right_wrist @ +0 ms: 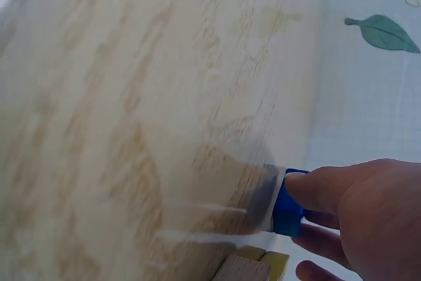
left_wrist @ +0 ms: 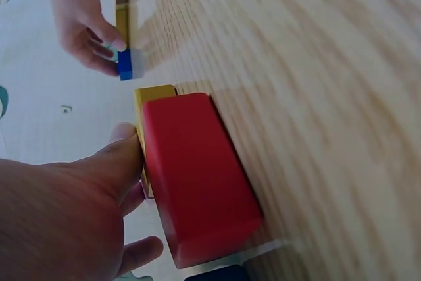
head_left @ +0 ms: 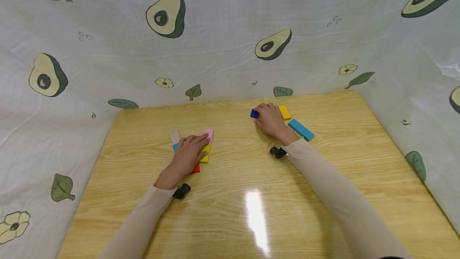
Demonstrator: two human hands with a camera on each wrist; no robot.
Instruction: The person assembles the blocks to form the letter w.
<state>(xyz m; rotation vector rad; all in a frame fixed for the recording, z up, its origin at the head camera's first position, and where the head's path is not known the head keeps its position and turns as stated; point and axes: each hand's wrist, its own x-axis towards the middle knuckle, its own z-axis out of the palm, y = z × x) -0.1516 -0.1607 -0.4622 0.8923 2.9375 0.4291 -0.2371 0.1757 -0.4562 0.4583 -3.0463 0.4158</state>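
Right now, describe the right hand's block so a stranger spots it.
On the wooden table, near the far edge, find the right hand. It pinches the dark blue block, showing at the hand's left. Its deep colour sets it apart from the yellow block and light blue block.

Wooden table (head_left: pixel 223 211) (rather glossy) | left: pink block (head_left: pixel 209 132), yellow block (head_left: pixel 205 154), red block (head_left: pixel 196 168) | right: sky-blue block (head_left: pixel 301 130), amber block (head_left: pixel 285 112)

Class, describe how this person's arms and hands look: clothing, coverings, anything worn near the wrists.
The left sleeve and right sleeve are long, plain and beige. The left hand and right hand are bare, without gloves or visible rings. Small black devices show just below the cuffs: a left camera and a right camera.
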